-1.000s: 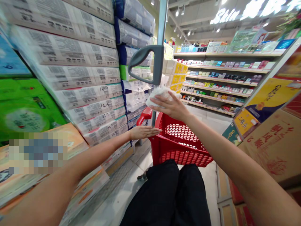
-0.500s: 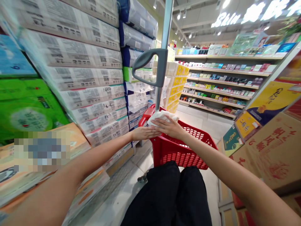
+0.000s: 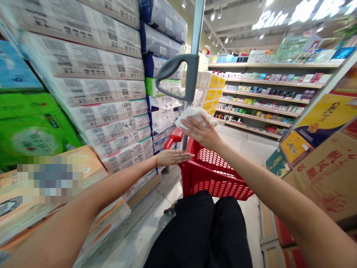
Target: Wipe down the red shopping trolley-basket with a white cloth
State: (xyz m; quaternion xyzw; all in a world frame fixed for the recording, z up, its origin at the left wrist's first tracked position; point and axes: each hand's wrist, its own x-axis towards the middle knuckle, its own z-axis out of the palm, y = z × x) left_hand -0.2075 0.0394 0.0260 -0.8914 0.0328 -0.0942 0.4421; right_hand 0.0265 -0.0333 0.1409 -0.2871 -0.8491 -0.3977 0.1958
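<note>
A red plastic shopping basket (image 3: 217, 186) with perforated sides stands on the floor before my knees. My left hand (image 3: 173, 158) lies flat on its near left rim, fingers stretched out together. Above it, my right hand (image 3: 205, 132) holds a folded white cloth (image 3: 196, 114), its fingers spread over the near side. The cloth is raised over the basket, in front of the lower part of an upright pole (image 3: 198, 26); whether it touches the pole I cannot tell. A grey loop handle (image 3: 191, 80) sits on that pole, above the cloth. The basket's red handle piece (image 3: 173, 137) is beside my left hand.
Wrapped paper packs (image 3: 108, 63) are stacked high on the left, with green packs (image 3: 36, 130) nearer me. Cardboard boxes (image 3: 326, 178) flank the right side. Shelves of small boxed goods (image 3: 267, 80) stand beyond the pale tiled floor (image 3: 237, 139).
My right hand has lifted the white cloth up and away from the basket rim and from my left hand. The left hand stays on the rim.
</note>
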